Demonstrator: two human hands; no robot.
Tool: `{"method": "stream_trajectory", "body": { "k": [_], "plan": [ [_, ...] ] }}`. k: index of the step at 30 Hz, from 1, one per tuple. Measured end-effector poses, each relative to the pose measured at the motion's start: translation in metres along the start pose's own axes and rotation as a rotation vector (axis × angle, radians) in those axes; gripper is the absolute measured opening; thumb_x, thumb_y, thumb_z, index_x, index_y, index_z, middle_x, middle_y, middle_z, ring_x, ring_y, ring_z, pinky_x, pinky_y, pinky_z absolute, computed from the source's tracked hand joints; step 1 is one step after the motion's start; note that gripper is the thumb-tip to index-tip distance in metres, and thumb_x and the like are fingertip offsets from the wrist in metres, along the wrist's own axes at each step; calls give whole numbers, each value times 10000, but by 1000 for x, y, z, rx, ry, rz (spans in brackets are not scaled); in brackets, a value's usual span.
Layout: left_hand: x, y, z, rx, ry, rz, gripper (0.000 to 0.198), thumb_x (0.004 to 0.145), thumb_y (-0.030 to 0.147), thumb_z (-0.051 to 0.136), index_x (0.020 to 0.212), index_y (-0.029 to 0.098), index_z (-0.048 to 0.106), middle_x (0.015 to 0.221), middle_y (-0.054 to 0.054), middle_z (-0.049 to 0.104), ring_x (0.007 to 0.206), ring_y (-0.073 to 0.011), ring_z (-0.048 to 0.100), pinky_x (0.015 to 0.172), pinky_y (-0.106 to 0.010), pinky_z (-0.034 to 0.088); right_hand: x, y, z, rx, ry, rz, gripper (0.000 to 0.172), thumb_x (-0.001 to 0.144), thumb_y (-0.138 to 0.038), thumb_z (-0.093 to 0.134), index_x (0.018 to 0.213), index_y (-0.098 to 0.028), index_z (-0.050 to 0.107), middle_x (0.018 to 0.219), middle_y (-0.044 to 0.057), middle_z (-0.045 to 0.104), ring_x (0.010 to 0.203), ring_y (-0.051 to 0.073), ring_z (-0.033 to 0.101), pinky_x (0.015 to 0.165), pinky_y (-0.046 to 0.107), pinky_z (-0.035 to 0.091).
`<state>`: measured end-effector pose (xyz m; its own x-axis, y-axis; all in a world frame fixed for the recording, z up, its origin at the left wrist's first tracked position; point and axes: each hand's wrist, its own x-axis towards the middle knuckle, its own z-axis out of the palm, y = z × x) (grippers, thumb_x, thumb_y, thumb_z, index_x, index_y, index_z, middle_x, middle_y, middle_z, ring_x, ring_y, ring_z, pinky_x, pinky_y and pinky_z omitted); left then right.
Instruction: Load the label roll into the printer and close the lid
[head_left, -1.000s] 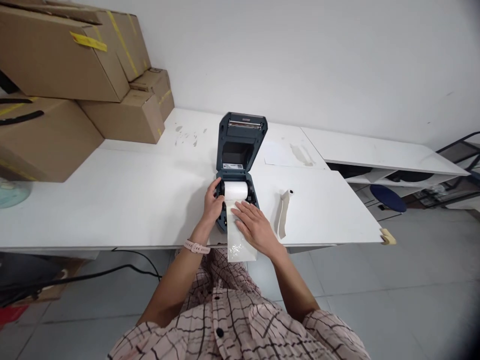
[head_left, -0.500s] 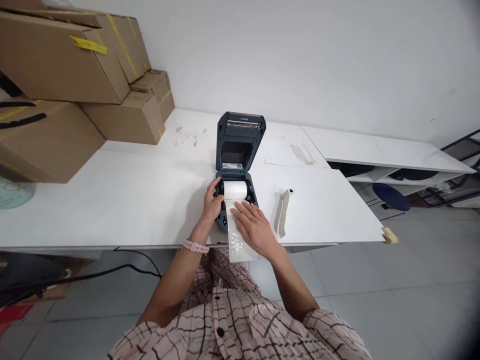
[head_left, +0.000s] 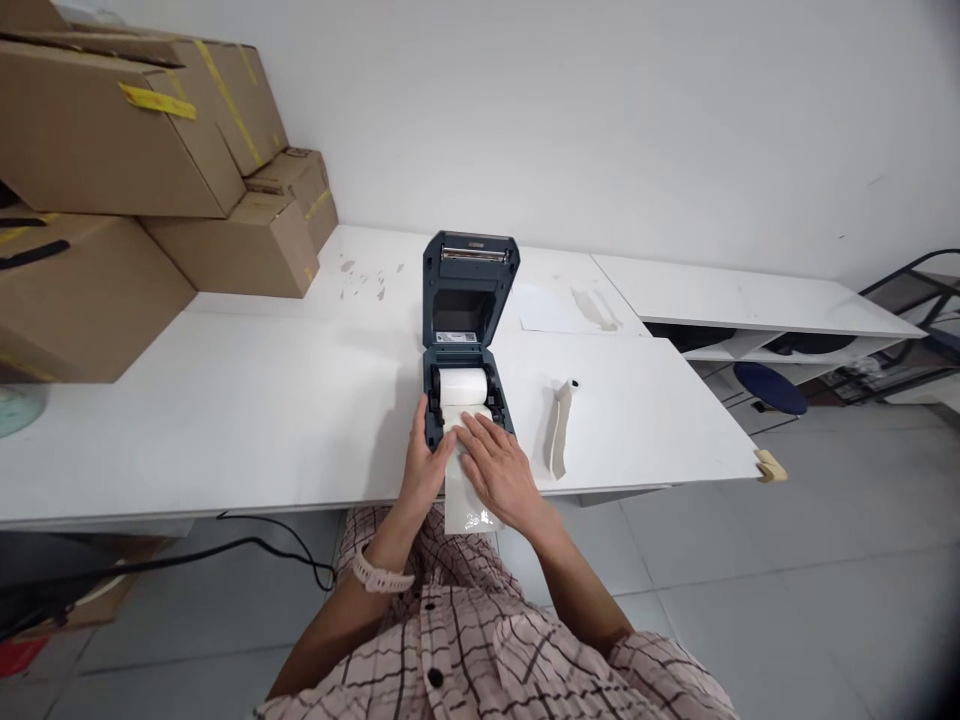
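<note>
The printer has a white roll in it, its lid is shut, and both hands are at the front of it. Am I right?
Not quite: the lid stands open, as the head view shows. The printer does have a white roll in it, and the left hand and right hand are at the front.

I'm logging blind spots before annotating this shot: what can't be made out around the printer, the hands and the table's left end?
All in the head view:
Paper strip: part of it is hidden under the right hand.
Left hand: whether it grips or only touches the printer is hidden by the hand itself.
Label in the open lid: print too small to read.
Greenish object: cut off by the left edge.
</note>
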<state>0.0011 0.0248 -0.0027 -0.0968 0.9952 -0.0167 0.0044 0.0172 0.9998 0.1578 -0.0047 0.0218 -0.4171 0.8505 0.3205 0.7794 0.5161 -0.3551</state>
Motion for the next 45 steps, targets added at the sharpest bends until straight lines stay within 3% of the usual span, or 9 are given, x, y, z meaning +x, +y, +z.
{"method": "stream_trajectory", "body": {
  "k": [4,10,14,17,24,30,35,41,45],
  "plan": [
    [-14,-3,-2,5,-24,-61,829,895,543,668,1608,352,290,1720,-60,248,1588,-320,224,1252,-500,327,6,16,-20,284,-14,31,417,1045,-407,490,1436,-301,589,1509,63,594,1420,299,522,1146,564,475],
    [-10,0,-1,-67,-31,-74,917,863,550,711,1621,343,238,1726,-76,229,1549,-328,328,1182,-439,449,103,77,-83,654,457,238,667,989,-702,400,1556,-352,402,1635,56,430,1494,277,431,1230,537,353],
    [-13,-2,0,-45,32,-58,976,847,542,734,1633,319,199,1713,-104,265,1556,-320,315,1219,-433,400,196,109,-105,778,337,149,872,913,-867,135,1607,-353,258,1691,37,309,1540,305,343,1198,625,302],
    [-12,-3,0,-53,35,-60,980,850,540,731,1636,304,196,1708,-122,274,1554,-320,320,1220,-436,396,220,106,-105,785,284,91,900,896,-885,110,1581,-342,323,1668,36,349,1532,315,348,1191,638,293],
    [-18,-10,-9,-68,-36,-85,1062,825,621,722,1648,355,105,1738,-95,187,1575,-318,267,1211,-415,405,110,46,-88,692,454,188,630,1006,-724,233,1476,-395,492,1530,-1,528,1492,298,412,1211,570,351],
    [-28,7,-24,-126,-41,-30,936,905,719,515,1654,361,84,1751,-69,130,1607,-283,149,1269,-453,290,27,31,-35,720,416,375,398,953,-472,571,1311,-315,640,1388,59,644,1360,287,558,1178,512,432],
    [-12,27,-18,-72,-62,-156,1073,840,668,669,1661,330,66,1759,-59,20,1609,-329,127,1265,-452,314,9,43,-2,944,227,625,739,970,-504,525,1620,-253,277,1607,130,466,1440,309,506,1092,515,519],
    [-4,16,-10,-122,-177,-89,848,870,553,696,1590,287,337,1603,-106,466,1446,-329,486,1161,-448,476,1,46,-4,1182,75,665,793,897,-580,612,1574,-234,388,1540,98,559,1380,308,573,1119,482,514],
    [-8,7,-10,-73,-98,-50,811,864,532,706,1564,269,392,1542,-116,532,1385,-325,546,1113,-431,513,2,46,-4,1192,110,672,866,826,-627,670,1551,-227,418,1470,104,623,1358,321,588,1113,471,519]
  ]
}}
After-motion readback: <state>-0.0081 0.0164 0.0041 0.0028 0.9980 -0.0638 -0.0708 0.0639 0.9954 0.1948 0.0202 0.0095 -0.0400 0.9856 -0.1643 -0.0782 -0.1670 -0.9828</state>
